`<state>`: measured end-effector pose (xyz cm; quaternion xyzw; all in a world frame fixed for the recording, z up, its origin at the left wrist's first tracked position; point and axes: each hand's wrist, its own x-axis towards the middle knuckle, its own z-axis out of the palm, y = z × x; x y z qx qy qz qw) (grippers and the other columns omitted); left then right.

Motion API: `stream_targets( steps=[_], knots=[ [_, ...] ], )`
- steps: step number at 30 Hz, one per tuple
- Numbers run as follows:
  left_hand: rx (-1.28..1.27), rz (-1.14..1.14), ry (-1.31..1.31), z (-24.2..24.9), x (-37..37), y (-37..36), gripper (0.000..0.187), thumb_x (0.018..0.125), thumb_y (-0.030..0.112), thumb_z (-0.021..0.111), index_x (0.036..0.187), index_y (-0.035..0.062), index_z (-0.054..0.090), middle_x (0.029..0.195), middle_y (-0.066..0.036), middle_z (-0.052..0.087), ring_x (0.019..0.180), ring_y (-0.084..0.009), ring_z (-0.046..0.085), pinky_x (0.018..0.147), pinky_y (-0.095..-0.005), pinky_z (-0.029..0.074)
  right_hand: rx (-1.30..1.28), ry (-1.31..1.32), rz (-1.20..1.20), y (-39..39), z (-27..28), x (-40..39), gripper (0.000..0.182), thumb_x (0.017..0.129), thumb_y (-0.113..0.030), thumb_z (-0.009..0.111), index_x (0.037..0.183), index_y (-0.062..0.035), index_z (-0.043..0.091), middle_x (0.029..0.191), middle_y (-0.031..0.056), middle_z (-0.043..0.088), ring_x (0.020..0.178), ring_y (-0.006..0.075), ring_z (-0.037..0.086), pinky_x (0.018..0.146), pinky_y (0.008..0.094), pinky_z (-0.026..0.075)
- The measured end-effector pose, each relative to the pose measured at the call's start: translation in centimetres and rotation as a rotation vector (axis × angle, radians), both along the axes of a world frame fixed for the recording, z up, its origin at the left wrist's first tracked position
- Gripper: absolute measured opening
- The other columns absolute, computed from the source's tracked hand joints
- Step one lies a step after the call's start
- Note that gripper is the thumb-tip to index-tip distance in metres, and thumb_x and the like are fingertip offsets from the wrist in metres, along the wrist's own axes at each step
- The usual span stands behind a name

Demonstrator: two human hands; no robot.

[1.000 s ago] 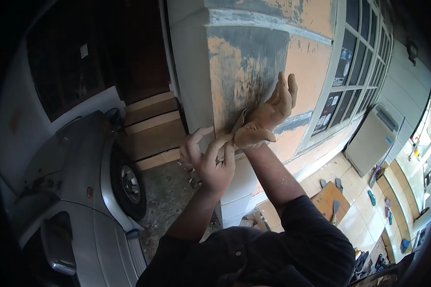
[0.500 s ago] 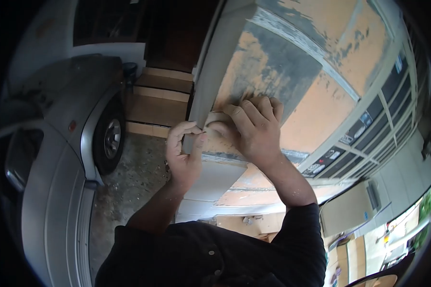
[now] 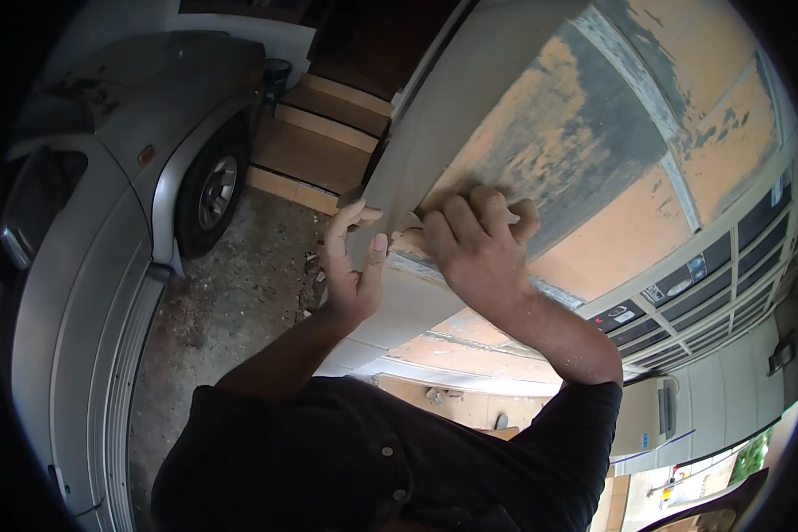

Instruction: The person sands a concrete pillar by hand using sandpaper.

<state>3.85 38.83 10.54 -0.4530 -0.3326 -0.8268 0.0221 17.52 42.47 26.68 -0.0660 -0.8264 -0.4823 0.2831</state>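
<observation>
Here, a person presses the right hand [image 3: 474,253], fingers curled, on a sheet of sandpaper [image 3: 406,239] held flat against the orange, paint-worn face of a pillar [image 3: 541,151]. The left hand [image 3: 353,266] grips the pillar's grey corner, thumb touching the sandpaper's edge. A silver car [image 3: 106,204] stands to the left, near wooden steps [image 3: 315,146].

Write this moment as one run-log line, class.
left hand: gripping pillar corner | right hand: pressing sandpaper on peeling orange paint | nearby: silver car
</observation>
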Motion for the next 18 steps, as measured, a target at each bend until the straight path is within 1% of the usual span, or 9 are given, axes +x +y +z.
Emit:
stream_targets(
  steps=[1, 4, 6, 9, 11, 12, 15, 16, 18],
  knots=[
    [-0.01, 0.015, -0.011, -0.2, -0.1, -0.1, 0.043, 0.104, 0.009, 0.057, 0.142, -0.0062, 0.046, 0.123, -0.018, 0.062, 0.112, -0.0236, 0.059, 0.103, -0.0389, 0.045, -0.001, 0.016, 0.021, 0.1, -0.3, 0.0, 0.025, 0.085, -0.038, 0.075, 0.078, -0.0193, 0.062, 0.088, -0.003, 0.055, 0.101, 0.0208, 0.053, 0.082, 0.0503, 0.027],
    [0.026, -0.032, 0.081, -0.2, -0.6, 0.4, 0.057, 0.11, 0.028, 0.035, 0.152, -0.0106, 0.032, 0.141, -0.026, 0.05, 0.13, -0.0326, 0.05, 0.113, -0.046, 0.036, -0.03, -0.03, 0.074, 0.3, -2.6, 0.1, 0.021, 0.083, -0.032, 0.077, 0.075, -0.0204, 0.061, 0.082, -0.0042, 0.053, 0.098, 0.0199, 0.053, 0.082, 0.0488, 0.026],
    [0.045, -0.041, 0.078, 0.0, -0.7, 0.8, 0.059, 0.111, 0.031, 0.033, 0.151, -0.0114, 0.032, 0.141, -0.026, 0.049, 0.131, -0.0331, 0.05, 0.113, -0.0455, 0.036, -0.039, -0.053, 0.095, 0.2, -3.0, 0.0, 0.022, 0.082, -0.032, 0.077, 0.074, -0.0206, 0.06, 0.081, -0.0038, 0.052, 0.096, 0.0201, 0.053, 0.082, 0.049, 0.026],
    [0.074, -0.086, 0.085, -0.5, -0.9, 2.2, 0.072, 0.11, 0.047, 0.031, 0.152, -0.0117, 0.032, 0.144, -0.028, 0.047, 0.134, -0.0357, 0.048, 0.117, -0.0505, 0.029, 0.044, -0.026, 0.031, 0.4, 0.1, 0.6, 0.012, 0.079, -0.028, 0.069, 0.089, -0.0227, 0.067, 0.082, -0.0057, 0.048, 0.092, 0.0179, 0.053, 0.079, 0.0459, 0.031],
    [0.016, 0.131, 0.232, -0.3, -0.7, 2.4, 0.089, 0.104, 0.064, 0.037, 0.152, -0.0111, 0.032, 0.147, -0.028, 0.045, 0.138, -0.0391, 0.045, 0.121, -0.0595, 0.015, 0.067, 0.02, 0.026, 0.1, 3.8, 0.6, 0.015, 0.078, -0.027, 0.069, 0.093, -0.0228, 0.069, 0.082, -0.0057, 0.047, 0.09, 0.0168, 0.054, 0.08, 0.0472, 0.033],
    [-0.064, 0.177, 0.284, -0.4, -0.8, 2.7, 0.112, 0.09, 0.083, 0.047, 0.153, -0.0091, 0.033, 0.15, -0.027, 0.044, 0.144, -0.042, 0.04, 0.12, -0.066, 0.004, 0.078, 0.043, 0.024, -0.1, 5.7, 0.4, 0.017, 0.078, -0.027, 0.068, 0.095, -0.0228, 0.069, 0.081, -0.0057, 0.046, 0.089, 0.0163, 0.055, 0.081, 0.0478, 0.033],
    [-0.225, 0.229, 0.416, 0.9, -0.5, 1.8, 0.124, 0.078, 0.088, 0.061, 0.153, -0.0063, 0.034, 0.151, -0.027, 0.045, 0.147, -0.0438, 0.038, 0.12, -0.0683, 0.002, 0.027, 0.0, 0.033, 0.5, 1.9, 0.2, 0.011, 0.077, -0.028, 0.07, 0.088, -0.026, 0.067, 0.091, -0.0065, 0.053, 0.101, 0.0153, 0.056, 0.084, 0.0493, 0.033],
    [-0.197, 0.173, 0.453, 0.6, -0.7, 2.2, 0.127, 0.068, 0.081, 0.078, 0.153, -0.004, 0.036, 0.151, -0.026, 0.046, 0.146, -0.0455, 0.039, 0.12, -0.0693, 0.004, 0.025, -0.039, 0.052, 1.1, -0.2, 0.3, 0.01, 0.077, -0.028, 0.072, 0.084, -0.0272, 0.066, 0.096, -0.0065, 0.055, 0.105, 0.0157, 0.056, 0.085, 0.0503, 0.033],
    [-0.225, 0.128, 0.47, 0.5, -0.3, 2.5, 0.124, 0.067, 0.074, 0.083, 0.152, -0.0037, 0.036, 0.151, -0.026, 0.047, 0.145, -0.0456, 0.04, 0.12, -0.0698, 0.005, 0.056, 0.043, 0.128, 1.6, 0.2, -0.1, 0.011, 0.077, -0.031, 0.074, 0.081, -0.0288, 0.064, 0.104, -0.0057, 0.057, 0.111, 0.0184, 0.055, 0.087, 0.0535, 0.031]
  ],
)
